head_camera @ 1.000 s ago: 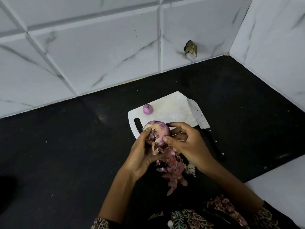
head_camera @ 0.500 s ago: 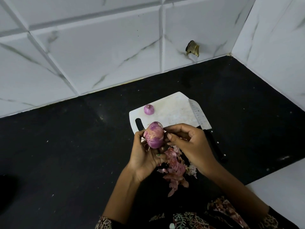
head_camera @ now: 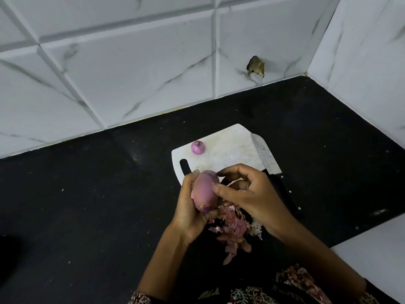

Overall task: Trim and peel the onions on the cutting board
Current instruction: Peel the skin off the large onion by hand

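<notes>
A large purple onion (head_camera: 204,191) is held above the near edge of the white cutting board (head_camera: 228,148). My left hand (head_camera: 190,209) cups it from the left and below. My right hand (head_camera: 247,194) rests its thumb and fingertips on the onion's right side and top. A small peeled onion (head_camera: 198,147) sits on the board's far left part. A cleaver lies along the board's right edge, blade (head_camera: 264,155) on the board and black handle (head_camera: 287,198) partly hidden behind my right hand. A heap of purple onion skins (head_camera: 233,229) lies on the counter below my hands.
The black counter (head_camera: 98,205) runs to white marble-look tiled walls at the back and right. A white surface (head_camera: 377,255) borders the counter at the lower right. A broken patch (head_camera: 256,66) shows in the back wall.
The onion has been turned in my hands from its cut end facing up to its smooth side facing me. My right fingers shifted onto its top and side. The loose skin on it is gone.
</notes>
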Demonstrator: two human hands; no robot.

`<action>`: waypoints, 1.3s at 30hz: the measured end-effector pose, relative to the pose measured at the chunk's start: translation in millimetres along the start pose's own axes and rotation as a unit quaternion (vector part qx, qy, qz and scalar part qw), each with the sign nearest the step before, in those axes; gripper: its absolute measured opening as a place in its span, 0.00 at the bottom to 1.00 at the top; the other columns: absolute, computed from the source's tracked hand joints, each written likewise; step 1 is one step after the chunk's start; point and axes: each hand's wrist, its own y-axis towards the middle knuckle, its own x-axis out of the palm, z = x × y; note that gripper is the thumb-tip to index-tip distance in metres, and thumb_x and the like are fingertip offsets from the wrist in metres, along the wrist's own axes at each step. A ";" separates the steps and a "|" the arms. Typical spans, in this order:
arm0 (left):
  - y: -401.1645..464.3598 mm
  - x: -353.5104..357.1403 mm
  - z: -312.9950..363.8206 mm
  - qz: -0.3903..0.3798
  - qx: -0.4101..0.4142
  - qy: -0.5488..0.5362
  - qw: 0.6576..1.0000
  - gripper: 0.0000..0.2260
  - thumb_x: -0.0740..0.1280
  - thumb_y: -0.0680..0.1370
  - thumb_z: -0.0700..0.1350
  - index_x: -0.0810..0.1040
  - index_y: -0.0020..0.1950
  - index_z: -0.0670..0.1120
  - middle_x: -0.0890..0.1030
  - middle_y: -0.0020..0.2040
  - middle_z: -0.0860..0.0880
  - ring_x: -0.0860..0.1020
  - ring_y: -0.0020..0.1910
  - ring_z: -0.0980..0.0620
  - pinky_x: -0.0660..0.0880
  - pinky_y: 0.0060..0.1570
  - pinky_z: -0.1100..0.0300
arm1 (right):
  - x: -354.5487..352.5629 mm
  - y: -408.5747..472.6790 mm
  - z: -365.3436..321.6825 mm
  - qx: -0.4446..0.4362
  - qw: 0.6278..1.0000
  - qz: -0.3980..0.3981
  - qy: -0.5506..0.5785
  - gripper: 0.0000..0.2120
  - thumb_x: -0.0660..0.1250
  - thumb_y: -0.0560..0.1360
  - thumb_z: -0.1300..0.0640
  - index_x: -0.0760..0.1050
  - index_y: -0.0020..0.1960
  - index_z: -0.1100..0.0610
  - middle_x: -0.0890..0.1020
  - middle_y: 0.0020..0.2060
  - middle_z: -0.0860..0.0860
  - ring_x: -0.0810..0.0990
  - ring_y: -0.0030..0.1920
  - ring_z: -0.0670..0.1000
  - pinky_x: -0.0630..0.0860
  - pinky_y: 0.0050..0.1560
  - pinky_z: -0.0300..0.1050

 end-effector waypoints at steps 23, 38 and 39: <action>7.3 -1.2 -1.1 0.024 0.055 0.026 0.998 0.17 0.59 0.71 0.56 0.74 0.50 0.45 0.76 0.39 0.47 0.73 0.33 0.53 0.69 0.27 0.64 | 4.0 -1.8 10.1 0.030 0.992 0.025 0.124 0.14 0.70 0.71 0.53 0.78 0.43 0.65 0.82 0.34 0.53 0.83 0.38 0.53 0.82 0.40 0.46; 0.7 -8.2 -0.4 -0.025 0.001 -0.135 0.991 0.18 0.61 0.68 0.54 0.82 0.43 0.43 0.80 0.42 0.43 0.75 0.32 0.47 0.70 0.26 0.62 | -17.9 8.9 66.2 -0.036 0.942 0.098 -0.320 0.16 0.62 0.77 0.47 0.77 0.40 0.58 0.78 0.29 0.52 0.76 0.30 0.50 0.72 0.33 0.50; 0.8 -9.1 -1.0 -0.025 0.000 -0.136 0.990 0.18 0.61 0.68 0.54 0.82 0.43 0.43 0.80 0.42 0.43 0.76 0.32 0.47 0.71 0.27 0.62 | -19.7 9.7 67.9 -0.043 0.935 0.099 -0.338 0.14 0.63 0.77 0.48 0.77 0.42 0.58 0.79 0.31 0.51 0.77 0.32 0.50 0.74 0.34 0.52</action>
